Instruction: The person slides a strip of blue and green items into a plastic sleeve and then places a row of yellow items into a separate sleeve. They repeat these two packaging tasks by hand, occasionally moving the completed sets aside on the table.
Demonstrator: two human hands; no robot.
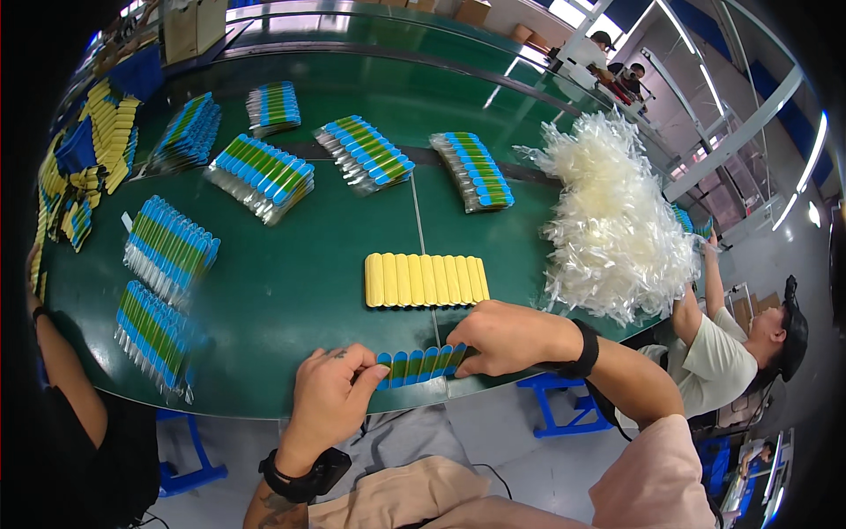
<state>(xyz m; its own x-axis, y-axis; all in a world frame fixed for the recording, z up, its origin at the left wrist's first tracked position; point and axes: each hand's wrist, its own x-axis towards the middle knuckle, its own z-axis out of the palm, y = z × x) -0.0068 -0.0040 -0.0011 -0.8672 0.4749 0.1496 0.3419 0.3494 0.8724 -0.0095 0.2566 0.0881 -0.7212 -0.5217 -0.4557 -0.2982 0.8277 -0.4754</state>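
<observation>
No wording, number, brand or sign is legible across the green tabletop [291, 317]: none can be read on the yellow row [426, 280], the blue-and-green row [416, 367] nearer the edge, the wrapped bundles [478, 172] or the heap of clear film [617, 229].

A chunky black watch-like device [317, 473] on a dark strap circles the left wrist. Just below the device, dark tattoo lines [282, 509] mark the forearm; above it, small dark marks [341, 353] show on the bare left hand [326, 397]. Well right of the device and higher, a plain black band [585, 350] rings the wrist of the bare right hand [507, 335]. Lower on that side hangs a loose, pale pinkish-beige short sleeve [648, 476]. Near the device, to its right, are beige fabric [401, 494] and light grey cloth [410, 438].
</observation>
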